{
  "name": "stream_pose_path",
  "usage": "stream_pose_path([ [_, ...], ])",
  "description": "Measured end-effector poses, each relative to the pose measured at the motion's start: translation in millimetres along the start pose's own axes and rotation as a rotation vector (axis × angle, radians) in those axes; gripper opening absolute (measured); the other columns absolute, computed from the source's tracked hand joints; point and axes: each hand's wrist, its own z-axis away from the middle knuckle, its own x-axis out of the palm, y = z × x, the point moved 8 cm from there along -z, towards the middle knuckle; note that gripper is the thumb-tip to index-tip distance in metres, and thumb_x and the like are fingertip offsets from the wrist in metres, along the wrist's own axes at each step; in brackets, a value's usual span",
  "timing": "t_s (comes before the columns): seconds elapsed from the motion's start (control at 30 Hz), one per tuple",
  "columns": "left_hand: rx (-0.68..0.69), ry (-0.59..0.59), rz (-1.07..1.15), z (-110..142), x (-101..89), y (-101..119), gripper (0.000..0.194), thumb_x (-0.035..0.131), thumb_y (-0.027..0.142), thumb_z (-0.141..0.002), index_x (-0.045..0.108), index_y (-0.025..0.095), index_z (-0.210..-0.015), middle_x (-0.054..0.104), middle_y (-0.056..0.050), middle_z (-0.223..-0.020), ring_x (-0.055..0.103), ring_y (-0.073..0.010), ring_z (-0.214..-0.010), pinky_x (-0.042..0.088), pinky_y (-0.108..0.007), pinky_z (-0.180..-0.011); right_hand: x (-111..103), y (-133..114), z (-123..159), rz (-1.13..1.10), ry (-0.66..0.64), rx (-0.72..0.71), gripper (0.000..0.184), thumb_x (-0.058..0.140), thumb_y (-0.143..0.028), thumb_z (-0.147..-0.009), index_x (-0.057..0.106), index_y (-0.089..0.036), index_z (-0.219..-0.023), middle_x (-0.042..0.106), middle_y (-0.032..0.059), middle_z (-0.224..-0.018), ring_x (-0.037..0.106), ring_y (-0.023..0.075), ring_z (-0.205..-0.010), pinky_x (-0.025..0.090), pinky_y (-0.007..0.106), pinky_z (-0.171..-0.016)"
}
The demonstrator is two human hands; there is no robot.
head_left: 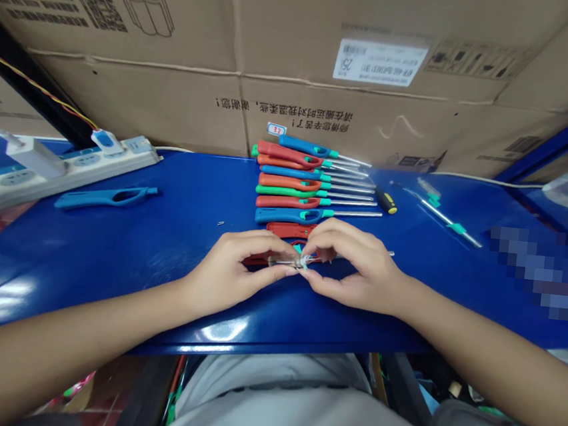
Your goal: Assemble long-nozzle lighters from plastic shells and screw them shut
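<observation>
My left hand (239, 265) is closed in a pinch on a small clear lighter fuel tank (279, 261). From the other side, my right hand (359, 264) pinches the pale teal fitting (304, 260) at the tank's right end. Both hands meet low over the blue table. Just behind them lies an opened red lighter casing (287, 230), partly hidden by my fingers. More red casing and a thin metal rod show beneath and beside the hands. Beyond is a row of finished-looking barbecue lighters (290, 202) in red, blue, orange and green, their metal tubes pointing right.
A blue lighter casing half (107, 198) lies at left, near a white power strip (88, 161). Tiny metal pins (221, 223) sit left of the row. At right are a yellow-black screwdriver (386, 202) and a loose metal tube (451, 222). A cardboard box (285, 99) stands behind.
</observation>
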Motion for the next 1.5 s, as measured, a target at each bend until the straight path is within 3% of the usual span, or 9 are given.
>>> stream_pose_path([
  [0.53,0.034,0.007,-0.023,0.8,2.5,-1.4,0.013,0.077,0.018,-0.086,0.076,0.015,-0.098,0.077,-0.003,-0.093,0.072,-0.0113,-0.080,0.056,-0.017,-0.075,2.1,1.4,-1.0,-0.057,-0.026,-0.009,0.013,0.070,-0.022,-0.092,0.063,-0.019,-0.104,0.066,0.0042,-0.096,0.061,0.0124,-0.083,0.052,0.024,-0.072],
  [0.93,0.086,0.006,-0.068,2.7,2.3,1.5,0.016,0.075,0.019,-0.088,0.077,0.015,-0.104,0.078,-0.004,-0.094,0.072,-0.0115,-0.081,0.056,-0.019,-0.076,1.3,-2.4,-0.9,0.110,-0.086,-0.061,0.011,0.064,-0.022,-0.095,0.061,-0.018,-0.104,0.068,0.0067,-0.099,0.063,0.0139,-0.084,0.051,0.025,-0.071],
  [1.27,0.141,-0.057,-0.087,1.3,7.4,5.9,0.018,0.072,0.016,-0.090,0.076,0.014,-0.108,0.078,-0.005,-0.099,0.073,-0.0130,-0.090,0.056,-0.019,-0.083,10.4,9.2,3.5,-0.012,-0.205,0.067,0.015,0.066,-0.028,-0.095,0.058,-0.019,-0.103,0.063,0.0036,-0.100,0.058,0.0110,-0.078,0.049,0.024,-0.069],
  [1.5,0.132,-0.037,-0.093,2.0,5.5,6.7,0.016,0.072,0.018,-0.091,0.075,0.014,-0.105,0.078,-0.005,-0.096,0.072,-0.0130,-0.085,0.056,-0.020,-0.079,10.1,14.8,3.4,-0.177,-0.171,0.176,0.018,0.070,-0.027,-0.091,0.058,-0.019,-0.102,0.061,0.0037,-0.100,0.056,0.0091,-0.070,0.050,0.025,-0.067],
])
